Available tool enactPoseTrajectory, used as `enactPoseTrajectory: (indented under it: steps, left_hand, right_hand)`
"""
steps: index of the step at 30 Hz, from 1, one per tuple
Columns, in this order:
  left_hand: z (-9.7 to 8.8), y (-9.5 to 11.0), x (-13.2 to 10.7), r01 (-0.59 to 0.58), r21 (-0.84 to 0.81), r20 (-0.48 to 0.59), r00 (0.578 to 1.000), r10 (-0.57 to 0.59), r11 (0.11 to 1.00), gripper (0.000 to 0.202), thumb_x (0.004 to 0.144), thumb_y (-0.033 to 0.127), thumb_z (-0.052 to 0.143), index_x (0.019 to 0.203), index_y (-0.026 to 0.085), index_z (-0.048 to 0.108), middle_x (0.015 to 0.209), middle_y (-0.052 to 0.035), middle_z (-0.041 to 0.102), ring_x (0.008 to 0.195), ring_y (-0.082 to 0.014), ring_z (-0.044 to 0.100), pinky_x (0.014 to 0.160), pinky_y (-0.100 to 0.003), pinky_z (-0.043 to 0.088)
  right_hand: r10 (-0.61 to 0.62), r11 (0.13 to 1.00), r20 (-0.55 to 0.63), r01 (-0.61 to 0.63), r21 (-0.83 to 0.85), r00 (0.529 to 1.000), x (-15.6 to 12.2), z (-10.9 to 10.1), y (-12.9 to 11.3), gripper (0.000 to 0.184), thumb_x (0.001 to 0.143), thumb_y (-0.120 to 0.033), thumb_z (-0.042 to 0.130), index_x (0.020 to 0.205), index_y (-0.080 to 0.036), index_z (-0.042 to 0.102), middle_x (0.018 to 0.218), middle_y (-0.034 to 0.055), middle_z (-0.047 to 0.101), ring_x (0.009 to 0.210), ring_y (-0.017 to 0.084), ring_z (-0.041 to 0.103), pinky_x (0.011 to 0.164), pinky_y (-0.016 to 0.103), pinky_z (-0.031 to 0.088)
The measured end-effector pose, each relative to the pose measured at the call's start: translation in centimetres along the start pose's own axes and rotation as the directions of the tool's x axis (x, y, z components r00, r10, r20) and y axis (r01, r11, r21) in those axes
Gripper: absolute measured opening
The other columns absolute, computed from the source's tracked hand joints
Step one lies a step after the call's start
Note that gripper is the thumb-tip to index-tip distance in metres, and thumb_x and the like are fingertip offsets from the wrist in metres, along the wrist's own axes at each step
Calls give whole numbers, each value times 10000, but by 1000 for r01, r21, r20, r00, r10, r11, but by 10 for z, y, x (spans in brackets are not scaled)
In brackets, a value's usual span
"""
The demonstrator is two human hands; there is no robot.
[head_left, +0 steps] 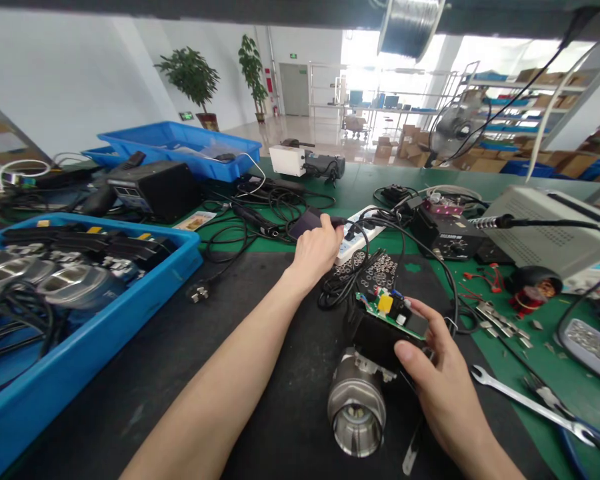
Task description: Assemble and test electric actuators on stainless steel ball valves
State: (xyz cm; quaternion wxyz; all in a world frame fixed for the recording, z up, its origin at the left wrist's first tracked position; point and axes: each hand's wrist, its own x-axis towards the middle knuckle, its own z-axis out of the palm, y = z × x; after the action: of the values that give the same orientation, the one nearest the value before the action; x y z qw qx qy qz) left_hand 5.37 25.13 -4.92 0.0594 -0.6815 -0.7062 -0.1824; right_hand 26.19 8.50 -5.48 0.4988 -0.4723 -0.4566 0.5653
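My left hand (316,252) reaches forward over the black mat (190,360), its fingers closed round a black plug (330,221) at the white power strip (356,237). My right hand (443,380) grips the black housing (377,337) of a valve actuator lying on the mat. A green circuit board (387,308) with a yellow part sits open in the top of that housing. The steel valve body (356,403) points its round opening toward me, just left of my right hand. Black cables (340,283) coil between the two hands.
A blue bin (87,333) of similar valves stands at the left. A soldering station (447,237) and a grey instrument (545,230) sit at the right. A wrench (525,400), tweezers and loose screws lie on the green mat. More blue trays (180,147) stand behind.
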Motion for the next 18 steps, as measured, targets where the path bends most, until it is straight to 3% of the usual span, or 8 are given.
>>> enactPoseTrajectory:
  steps: [2,9,18]
  left_hand:
    - [-3,0,1,11,4,-3,1000,-11,1000,473,1095,489,265,1276,107,478,958,-192,760,972,-381,751,854,-430,520]
    - [-8,-1,-4,-19,-13,17,1000,20,1000,416,1058,527,414,1195,153,532,1013,-170,772,984,-334,757,857,-366,511]
    - [-9,-5,-2,-23,-42,22,999,24,999,432,1024,540,493,1202,158,585,1080,-176,759,1059,-349,723,934,-420,509]
  right_hand:
    - [31,999,-43,-29,30,999,3,-1,3,782,763,-534,835,1404,-290,459,1283,89,689,1162,251,685,986,366,567]
    - [65,998,-55,-64,27,996,-1,1,-6,783,739,-559,854,1373,-299,475,1188,62,718,1081,252,705,984,396,555]
    - [65,997,-40,-63,50,997,1,-4,-2,750,750,-550,847,1360,-301,489,1194,63,730,1134,264,695,1006,420,548]
